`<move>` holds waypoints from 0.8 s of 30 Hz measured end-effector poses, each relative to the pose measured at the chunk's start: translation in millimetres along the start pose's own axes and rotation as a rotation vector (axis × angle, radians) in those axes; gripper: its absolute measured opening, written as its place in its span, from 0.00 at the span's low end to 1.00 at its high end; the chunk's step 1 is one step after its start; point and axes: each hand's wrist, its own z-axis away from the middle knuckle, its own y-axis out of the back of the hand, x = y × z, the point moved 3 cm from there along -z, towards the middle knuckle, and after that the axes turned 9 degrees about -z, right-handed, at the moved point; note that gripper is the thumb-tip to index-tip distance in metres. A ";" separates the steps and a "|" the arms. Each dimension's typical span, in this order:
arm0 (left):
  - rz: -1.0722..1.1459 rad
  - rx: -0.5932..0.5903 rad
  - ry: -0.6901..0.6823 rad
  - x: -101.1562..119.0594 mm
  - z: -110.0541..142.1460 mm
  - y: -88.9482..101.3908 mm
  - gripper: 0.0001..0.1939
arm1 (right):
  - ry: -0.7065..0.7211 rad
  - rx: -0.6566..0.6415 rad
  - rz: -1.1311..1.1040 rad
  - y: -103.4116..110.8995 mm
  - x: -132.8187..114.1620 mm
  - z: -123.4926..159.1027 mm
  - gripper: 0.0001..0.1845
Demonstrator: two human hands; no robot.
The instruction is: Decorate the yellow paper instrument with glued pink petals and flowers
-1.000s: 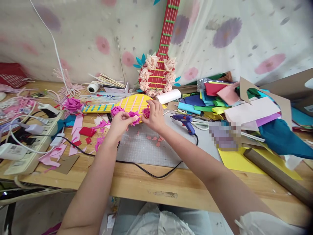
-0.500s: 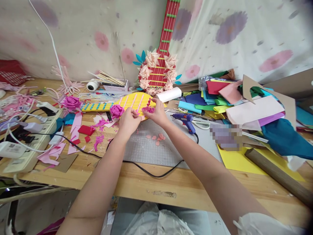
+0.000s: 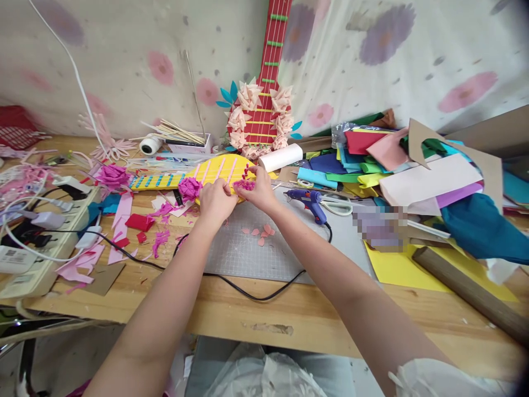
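A yellow craft guitar (image 3: 211, 165) with pink strips on its body and blue strips on its neck lies flat, neck to the left. My left hand (image 3: 217, 200) is closed at the body's near edge, its fingertips pressed together; what they pinch is hidden. Across from it, my right hand (image 3: 262, 189) curls its thumb and fingers around a magenta frilly cluster (image 3: 244, 184) on the guitar body. Small dark red bits (image 3: 247, 171) stand by the right fingertips. Left of my left hand, a magenta paper rose (image 3: 189, 188) rests against the guitar.
A purple glue gun (image 3: 308, 202) and scissors (image 3: 336, 204) lie right of my hands. Pale pink petals (image 3: 264, 234) are on the grey cutting mat (image 3: 252, 259). A red flower-trimmed guitar (image 3: 261, 118) leans behind. Power strip (image 3: 53, 242) at left; coloured paper piled at right.
The whole view has shifted slightly, so things sit a little further left. Both hands stay at the yellow guitar; the left fingers have curled in more, close to the right hand.
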 end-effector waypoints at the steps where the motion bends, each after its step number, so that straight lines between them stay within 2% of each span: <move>1: -0.008 -0.008 -0.002 1.5 -0.4 0.3 0.06 | -0.003 -0.004 0.006 0.3 -0.7 0.2 0.30; 18: -0.061 -0.053 -0.011 8.6 -2.6 -0.2 0.05 | 0.050 -0.007 0.011 -0.2 5.1 -1.6 0.28; 24: -0.054 -0.176 0.054 15.5 -0.3 7.3 0.12 | 0.035 -0.029 0.004 1.6 2.0 -0.9 0.28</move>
